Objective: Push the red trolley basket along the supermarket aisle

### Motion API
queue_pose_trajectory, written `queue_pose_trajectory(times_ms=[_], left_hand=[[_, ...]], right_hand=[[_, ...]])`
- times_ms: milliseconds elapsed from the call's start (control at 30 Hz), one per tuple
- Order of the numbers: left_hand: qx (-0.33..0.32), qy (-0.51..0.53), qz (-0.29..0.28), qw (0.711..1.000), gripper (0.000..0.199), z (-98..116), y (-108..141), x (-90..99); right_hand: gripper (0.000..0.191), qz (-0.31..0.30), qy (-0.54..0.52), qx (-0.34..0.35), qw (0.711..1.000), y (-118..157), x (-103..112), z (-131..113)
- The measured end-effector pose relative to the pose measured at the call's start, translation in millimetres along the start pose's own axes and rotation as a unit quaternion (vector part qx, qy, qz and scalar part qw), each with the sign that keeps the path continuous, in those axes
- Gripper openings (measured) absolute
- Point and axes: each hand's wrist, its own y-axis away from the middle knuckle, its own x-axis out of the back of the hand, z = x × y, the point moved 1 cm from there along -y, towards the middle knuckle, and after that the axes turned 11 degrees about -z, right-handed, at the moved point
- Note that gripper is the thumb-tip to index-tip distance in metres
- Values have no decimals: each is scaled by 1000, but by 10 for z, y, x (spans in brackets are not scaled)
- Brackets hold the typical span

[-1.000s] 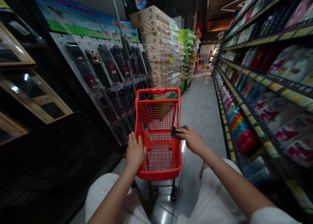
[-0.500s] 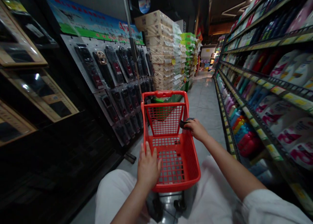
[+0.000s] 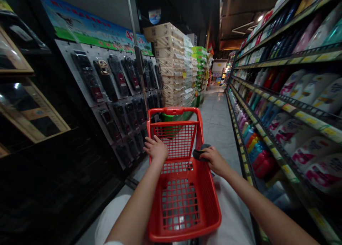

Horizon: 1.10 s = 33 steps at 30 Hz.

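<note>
Standing in the aisle, the person braces the red cart [image 3: 184, 188] between both arms: the left hand [image 3: 156, 149] curls over its left rim, steadying it. The right hand [image 3: 215, 160] pinches a small dark object [image 3: 201, 153] against the right rim, keeping it out of the basket.

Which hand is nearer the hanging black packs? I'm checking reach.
Left. The left hand grips the cart rim beside the packs. The right hand, holding a dark object, is at the cart's far side.

cart [image 3: 184, 188]: red plastic mesh, smooth, slight gloss | floor tiles [image 3: 217, 125]: glossy, reflective | stacked packs [image 3: 173, 63]: clear shiny plastic wrap | shelf bottles [image 3: 256, 156]: glossy plastic
</note>
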Motion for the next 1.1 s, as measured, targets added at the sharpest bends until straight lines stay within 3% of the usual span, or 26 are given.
queue_pose_trajectory(times_ms=[67,167,267,367,533,700,867,933,1100], left_hand=[[35,-28,33,998,66,-13,4,-62],[-6,-51,62,997,52,-136,65,-158],[-31,-61,77,995,47,-248,124,-200],[-38,-81,76,993,50,-254,167,-182],[-65,-95,30,993,77,-159,59,-63],[-66,-62,27,995,80,-93,-243,13],[-59,-23,74,995,64,-117,-275,-49],[-56,17,73,996,55,-150,-241,-43],[-71,56,54,994,44,-213,-173,21]], right_hand=[[46,-7,-1,14,1000,67,6,-114],[46,-40,20,50,998,127,46,-217],[49,-49,67,64,994,58,113,-125],[53,3,91,29,995,-142,213,126],[54,52,93,-35,994,-562,557,396],[60,223,118,-164,954,-930,912,433],[46,111,143,-169,969,-1208,687,533],[42,96,136,-189,968,-1320,660,566],[50,131,137,-235,953,-1711,1031,562]])
